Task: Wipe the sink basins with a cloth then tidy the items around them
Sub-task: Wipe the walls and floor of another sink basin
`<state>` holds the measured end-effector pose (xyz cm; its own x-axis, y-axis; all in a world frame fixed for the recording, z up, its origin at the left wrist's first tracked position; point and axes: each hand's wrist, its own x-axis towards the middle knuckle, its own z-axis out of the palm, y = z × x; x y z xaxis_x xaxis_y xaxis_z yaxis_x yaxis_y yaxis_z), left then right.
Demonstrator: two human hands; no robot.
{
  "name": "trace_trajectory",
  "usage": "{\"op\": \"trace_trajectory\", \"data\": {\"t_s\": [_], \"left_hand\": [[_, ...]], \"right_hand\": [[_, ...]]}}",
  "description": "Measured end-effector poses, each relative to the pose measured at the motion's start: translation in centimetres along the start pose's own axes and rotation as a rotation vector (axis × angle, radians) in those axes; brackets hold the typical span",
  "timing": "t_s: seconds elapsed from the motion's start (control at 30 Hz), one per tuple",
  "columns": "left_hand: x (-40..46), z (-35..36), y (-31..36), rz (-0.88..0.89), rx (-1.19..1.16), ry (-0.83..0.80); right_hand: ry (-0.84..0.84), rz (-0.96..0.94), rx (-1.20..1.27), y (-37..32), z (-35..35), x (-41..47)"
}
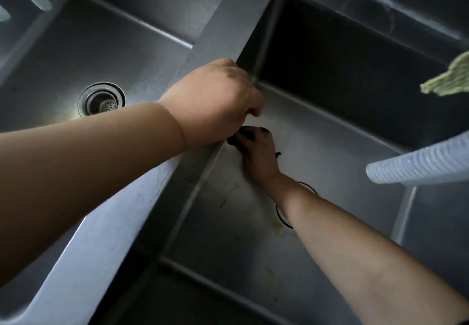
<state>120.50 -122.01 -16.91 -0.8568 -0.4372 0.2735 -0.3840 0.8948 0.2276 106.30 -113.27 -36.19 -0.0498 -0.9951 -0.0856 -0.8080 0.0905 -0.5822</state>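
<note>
— Where the right basin [330, 147] floor meets its left wall, what is pressed down?
— A dark cloth [238, 138], held under the right hand [258, 157], fingers curled over it.
— And the left hand [215, 101]?
— Curled over the divider [142, 197] edge, nothing held. A drain [102, 99] is seen in the left basin [83, 53]; a hose [418, 162] and rag [449, 78] hang at the right edge.

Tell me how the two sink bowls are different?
The left basin shows its round metal drain in full, while in the right basin the forearm hides most of the drain. No hand is inside the left basin; the right hand presses a dark cloth down in the right basin. The left hand rests on the divider between them. Both basins are grey metal with yellowish stains near the drains.
</note>
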Motion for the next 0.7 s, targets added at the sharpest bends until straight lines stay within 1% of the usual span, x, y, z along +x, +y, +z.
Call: {"op": "trace_trajectory", "data": {"t_s": [0.1,0.17,0.2,0.27,0.3,0.37,0.4,0.43,0.5,0.57,0.63,0.7], "left_hand": [[-0.1,0.1,0.0,-0.004,0.003,0.006],[-0.1,-0.1,0.1,-0.011,0.001,0.003],[0.0,-0.1,0.2,-0.017,-0.002,0.000],[0.0,-0.1,0.3,-0.029,0.000,0.004],[0.0,-0.1,0.3,-0.031,0.003,0.008],[-0.1,-0.1,0.4,-0.038,-0.001,0.011],[0.0,-0.2,0.5,-0.041,-0.005,0.009],[0.0,-0.2,0.6,-0.043,-0.006,0.008],[0.0,-0.3,0.6,-0.041,0.000,0.016],[0.0,-0.3,0.5,-0.040,0.011,0.003],[0.0,-0.3,0.5,-0.039,0.012,-0.011],[0.2,-0.4,0.4,-0.036,0.011,-0.010]], "right_hand": [[-0.057,0.001,-0.009,-1.0,0.8,-2.1],[-0.012,-0.008,0.035,-2.0,1.2,-4.2],[-0.020,-0.030,0.021,-2.3,1.5,-5.3],[-0.092,-0.084,-0.037,-3.0,2.0,-7.4],[-0.096,-0.081,-0.009,-3.5,2.3,-8.6],[-0.052,0.010,0.104,-4.3,2.4,-10.6],[-0.058,0.006,0.144,-4.6,2.5,-11.6],[-0.103,-0.007,0.149,-4.4,3.0,-12.7],[-0.261,-0.094,0.076,-4.1,3.7,-14.9],[-0.353,-0.092,0.073,-3.7,4.2,-16.8],[-0.373,-0.098,0.071,-3.2,4.1,-17.6],[-0.398,-0.145,0.058,-3.3,3.1,-17.1]]}}
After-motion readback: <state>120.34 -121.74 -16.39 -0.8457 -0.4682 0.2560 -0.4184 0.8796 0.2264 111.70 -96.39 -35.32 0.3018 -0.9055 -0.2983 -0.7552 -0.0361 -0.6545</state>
